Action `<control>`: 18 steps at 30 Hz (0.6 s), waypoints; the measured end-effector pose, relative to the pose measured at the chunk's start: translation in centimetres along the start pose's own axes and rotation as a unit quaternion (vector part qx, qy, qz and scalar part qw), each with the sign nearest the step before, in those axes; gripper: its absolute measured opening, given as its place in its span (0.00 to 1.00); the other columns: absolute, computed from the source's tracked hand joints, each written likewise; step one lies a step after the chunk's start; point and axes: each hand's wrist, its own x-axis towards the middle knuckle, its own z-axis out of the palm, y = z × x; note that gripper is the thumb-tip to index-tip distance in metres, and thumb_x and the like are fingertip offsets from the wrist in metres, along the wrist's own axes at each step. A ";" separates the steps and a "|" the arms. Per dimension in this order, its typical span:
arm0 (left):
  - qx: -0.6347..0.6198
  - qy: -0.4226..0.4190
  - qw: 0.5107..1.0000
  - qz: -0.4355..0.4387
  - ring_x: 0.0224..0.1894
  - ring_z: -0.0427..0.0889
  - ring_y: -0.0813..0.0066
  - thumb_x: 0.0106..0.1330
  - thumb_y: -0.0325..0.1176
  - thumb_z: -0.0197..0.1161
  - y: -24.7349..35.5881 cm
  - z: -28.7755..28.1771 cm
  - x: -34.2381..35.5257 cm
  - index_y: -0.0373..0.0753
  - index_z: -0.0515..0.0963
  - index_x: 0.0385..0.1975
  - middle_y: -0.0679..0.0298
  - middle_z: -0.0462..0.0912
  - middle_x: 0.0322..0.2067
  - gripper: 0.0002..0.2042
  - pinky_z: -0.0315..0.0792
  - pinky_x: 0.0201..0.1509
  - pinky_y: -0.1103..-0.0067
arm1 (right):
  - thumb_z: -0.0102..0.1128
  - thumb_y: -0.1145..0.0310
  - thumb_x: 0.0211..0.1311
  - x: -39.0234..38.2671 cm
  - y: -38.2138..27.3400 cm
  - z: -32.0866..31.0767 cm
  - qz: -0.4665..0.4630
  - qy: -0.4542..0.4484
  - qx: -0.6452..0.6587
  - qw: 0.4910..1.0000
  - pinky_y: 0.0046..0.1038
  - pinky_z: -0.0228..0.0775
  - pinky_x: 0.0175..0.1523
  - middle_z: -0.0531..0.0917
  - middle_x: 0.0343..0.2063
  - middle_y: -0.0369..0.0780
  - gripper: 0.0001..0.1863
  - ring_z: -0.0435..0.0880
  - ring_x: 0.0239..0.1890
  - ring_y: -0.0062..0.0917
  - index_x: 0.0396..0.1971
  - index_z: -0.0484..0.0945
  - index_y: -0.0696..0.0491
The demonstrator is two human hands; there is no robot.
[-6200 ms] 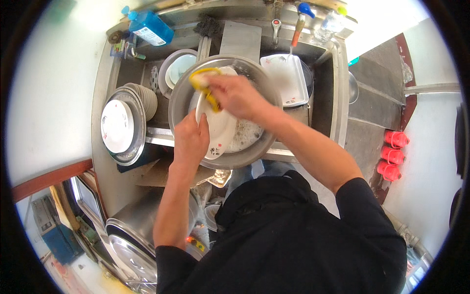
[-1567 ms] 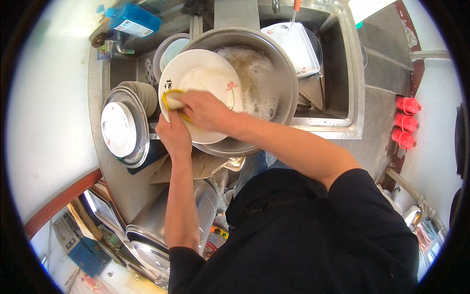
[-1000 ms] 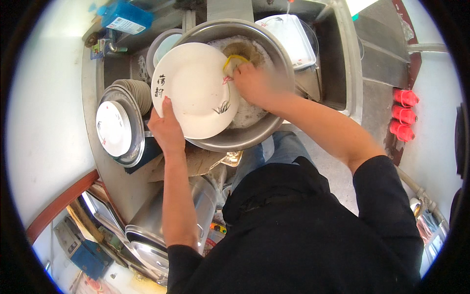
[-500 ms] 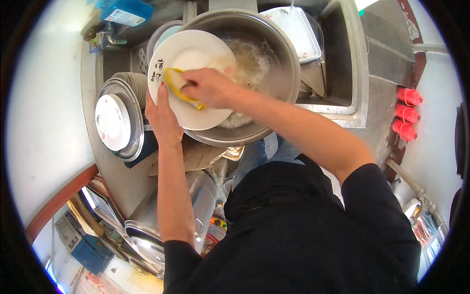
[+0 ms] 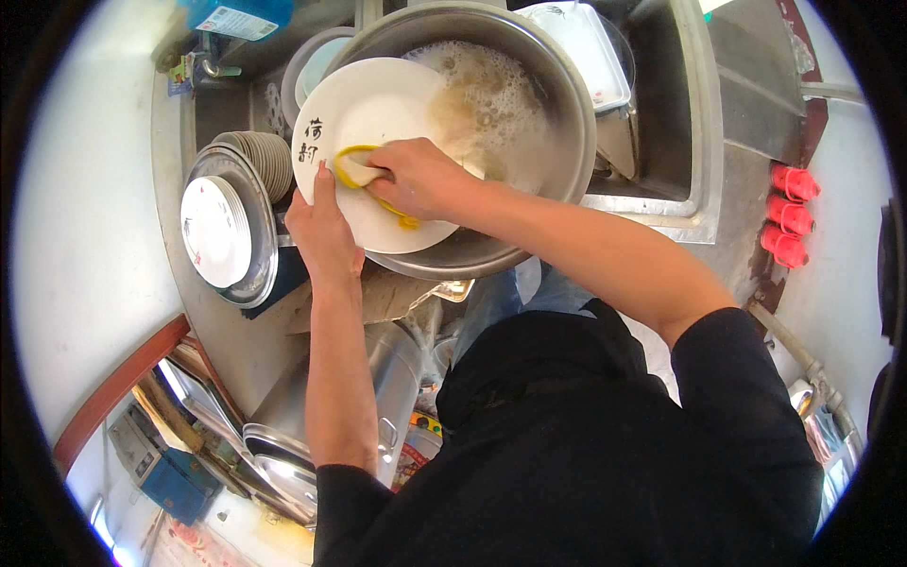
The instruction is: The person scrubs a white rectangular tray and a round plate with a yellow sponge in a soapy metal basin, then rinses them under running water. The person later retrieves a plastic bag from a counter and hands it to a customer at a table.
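Note:
A large white plate (image 5: 368,104) with dark brush characters near its rim is tilted over a wide steel basin (image 5: 572,113). My left hand (image 5: 324,227) grips the plate's near left edge, its thumb on the upper face. Pressed against the plate's middle is a yellow-edged cloth (image 5: 357,168), bunched in the closed fingers of my right hand (image 5: 420,180). Cloudy, foamy water (image 5: 496,99) fills the basin beneath and beyond the plate.
Left of the basin, small white plates (image 5: 213,231) and a row of beige plates (image 5: 265,163) rest on a round steel tray (image 5: 260,269). A white rectangular tray (image 5: 586,57) stands by the right sink compartment (image 5: 661,104). Three red bottles (image 5: 790,215) line the right wall. A blue jug (image 5: 241,19) sits far left.
My right hand and the cloth have moved slightly right across the plate. The view has shifted a little. My left hand keeps its grip on the edge.

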 end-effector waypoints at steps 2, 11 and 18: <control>-0.036 -0.006 0.999 0.013 0.43 0.82 0.74 0.74 0.32 0.54 -0.7 -0.1 0.6 0.25 0.75 0.52 0.56 0.82 0.46 0.16 0.76 0.46 0.79 | 0.60 0.67 0.58 -0.2 0.1 0.1 0.047 -0.021 0.009 0.999 0.41 0.74 0.46 0.83 0.32 0.53 0.12 0.82 0.37 0.49 0.35 0.81 0.60; 0.007 -0.024 1.000 0.011 0.42 0.81 0.74 0.74 0.32 0.55 0.2 -0.5 1.7 0.26 0.74 0.53 0.57 0.82 0.45 0.16 0.76 0.45 0.79 | 0.61 0.67 0.57 0.3 0.3 0.4 0.010 -0.003 -0.012 1.000 0.42 0.74 0.46 0.82 0.33 0.54 0.11 0.82 0.38 0.49 0.32 0.79 0.60; 0.005 -0.017 1.000 0.004 0.40 0.81 0.76 0.73 0.33 0.56 0.0 -0.4 2.3 0.27 0.76 0.52 0.59 0.83 0.43 0.16 0.76 0.41 0.79 | 0.61 0.65 0.58 0.7 -0.3 0.7 -0.044 -0.006 0.013 0.999 0.42 0.74 0.45 0.82 0.33 0.53 0.12 0.81 0.38 0.49 0.33 0.78 0.61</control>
